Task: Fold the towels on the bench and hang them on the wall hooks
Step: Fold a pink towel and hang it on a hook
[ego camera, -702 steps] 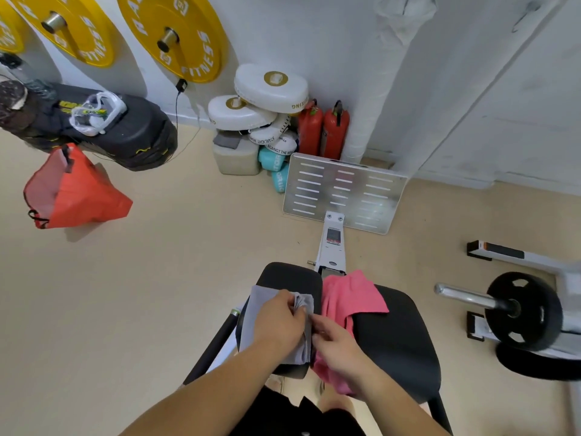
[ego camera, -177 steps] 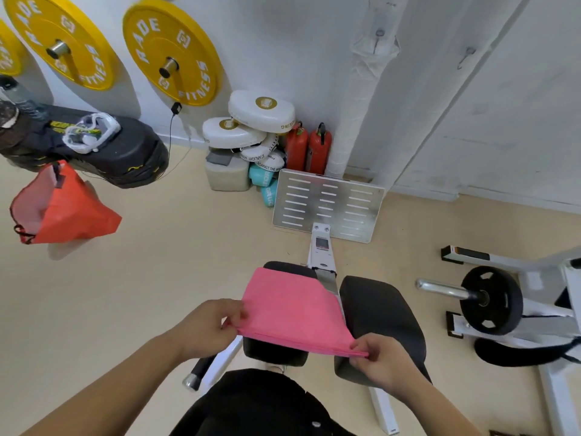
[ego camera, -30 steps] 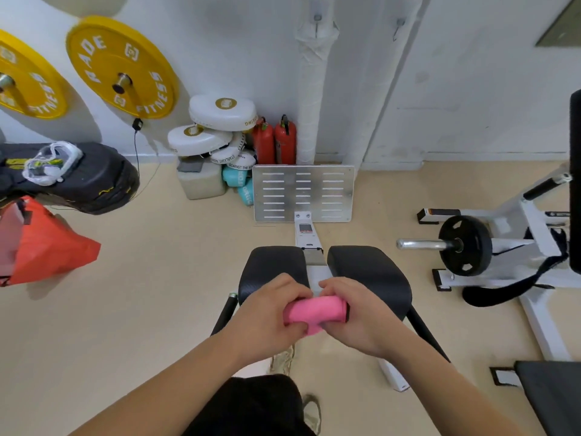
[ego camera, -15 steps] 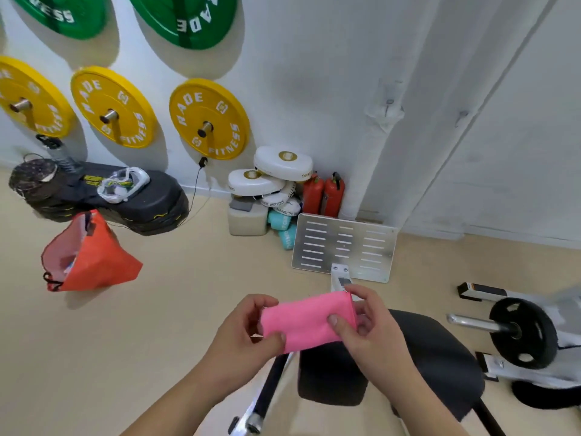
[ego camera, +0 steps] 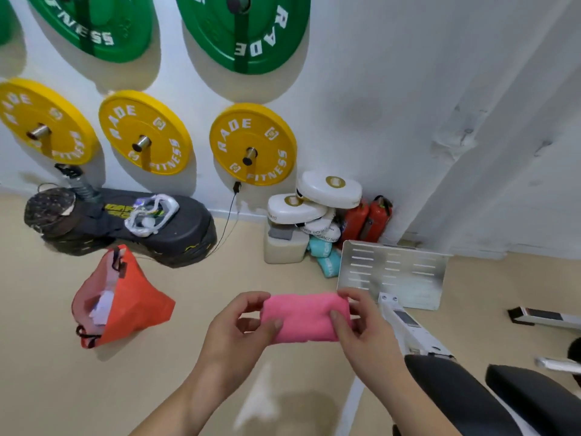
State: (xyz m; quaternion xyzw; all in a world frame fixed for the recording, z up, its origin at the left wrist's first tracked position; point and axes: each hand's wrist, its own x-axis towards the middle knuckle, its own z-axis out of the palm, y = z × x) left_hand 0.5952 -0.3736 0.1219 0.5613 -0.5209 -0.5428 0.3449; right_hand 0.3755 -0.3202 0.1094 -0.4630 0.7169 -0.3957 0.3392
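Observation:
A pink towel (ego camera: 303, 316), folded into a small thick rectangle, is held in the air between both hands, above the floor and left of the bench. My left hand (ego camera: 234, 338) pinches its left end between thumb and fingers. My right hand (ego camera: 361, 328) pinches its right end the same way. The black padded bench (ego camera: 465, 394) lies at the lower right, with nothing on the part that shows. A small wall hook (ego camera: 467, 133) sits on the white pillar at the upper right, and another hook (ego camera: 542, 146) is further right. The grey towel is out of view.
Yellow plates (ego camera: 253, 143) and green plates (ego camera: 245, 29) hang on pegs on the wall. An orange bag (ego camera: 122, 297) lies on the floor at left, near a black base (ego camera: 132, 225). White pads (ego camera: 327, 191), red extinguishers (ego camera: 366, 220) and a metal footplate (ego camera: 393, 272) stand by the pillar.
My view has tilted up and swung left, so more wall and the green plates show. Both hands still hold the folded pink towel, now further from the bench.

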